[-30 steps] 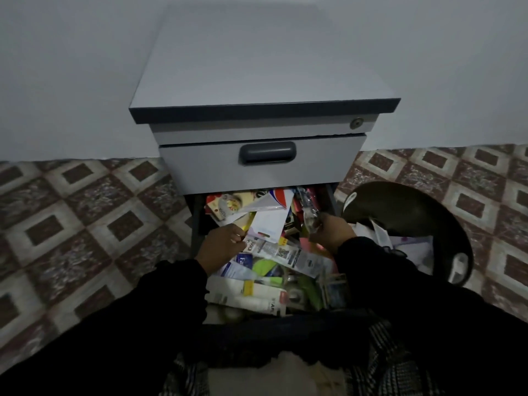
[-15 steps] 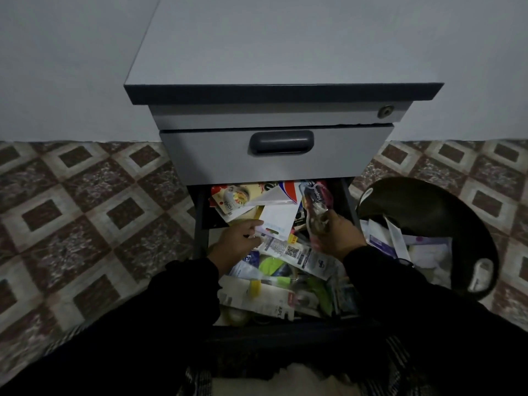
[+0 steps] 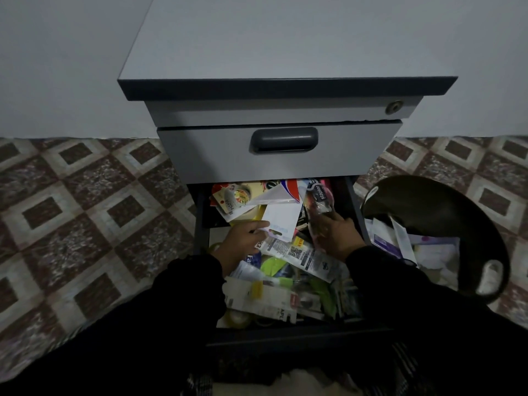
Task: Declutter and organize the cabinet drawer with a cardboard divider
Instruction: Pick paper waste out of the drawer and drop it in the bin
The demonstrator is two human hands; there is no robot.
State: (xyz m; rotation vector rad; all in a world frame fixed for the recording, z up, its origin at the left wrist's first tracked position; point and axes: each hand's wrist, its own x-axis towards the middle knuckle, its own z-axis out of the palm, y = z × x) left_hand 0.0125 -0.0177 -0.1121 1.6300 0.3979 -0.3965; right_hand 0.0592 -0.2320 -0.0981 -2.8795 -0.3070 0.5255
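Both hands are down in the open drawer [image 3: 201, 221] of the grey cabinet [image 3: 274, 155]. Left hand [image 3: 240, 241] pinches a white card [image 3: 281, 221] between its fingers; right hand [image 3: 334, 234] grips a clear stapler packet [image 3: 317, 201]. Beside it stands a dark bin [image 3: 445, 224] holding papers.

Both arms wear long black sleeves [image 3: 177, 295] that gather in soft folds at the wrists, leaving the left hand [image 3: 240, 241] and right hand [image 3: 334, 235] bare; no rings, watch or gloves show
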